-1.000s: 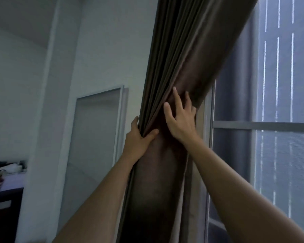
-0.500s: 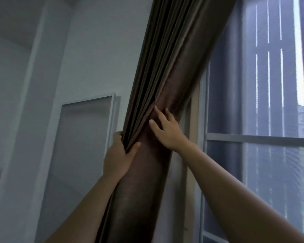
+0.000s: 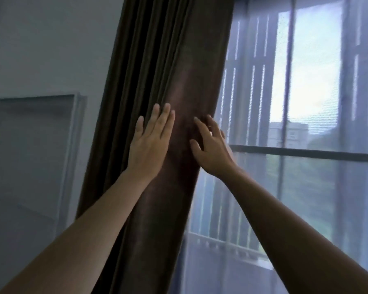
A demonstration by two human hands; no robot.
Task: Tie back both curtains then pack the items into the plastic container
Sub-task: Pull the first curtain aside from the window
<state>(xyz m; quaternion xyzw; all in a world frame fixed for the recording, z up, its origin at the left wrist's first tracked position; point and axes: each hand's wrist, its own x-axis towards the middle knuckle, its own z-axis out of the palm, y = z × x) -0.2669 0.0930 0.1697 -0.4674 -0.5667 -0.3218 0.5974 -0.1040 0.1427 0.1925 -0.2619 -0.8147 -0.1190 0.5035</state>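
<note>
1. At the window's left side, the brown curtain hangs gathered into one thick bundle. In this view it slants from lower left to upper right, between the grey wall and the window.
2. Left hand: laid flat on the curtain where the tight pleats meet the smooth outer fold. The fingers are straight and close together, and the palm faces the cloth. It holds nothing.
3. Right hand: at the curtain's window-side edge, level with the left hand. The fingers are spread and slightly bent, with the fingertips touching the cloth. The far fingers are blurred against the bright glass, so it appears to grip nothing, though this is not certain.
4. Both forearms are bare and reach up from the lower corners of the view.
5. Window: a fine grey mesh veils the glass, and a dark horizontal bar crosses behind the right wrist. A pale building shows outside.
6. Wall: a recessed framed panel sits left of the curtain.
</note>
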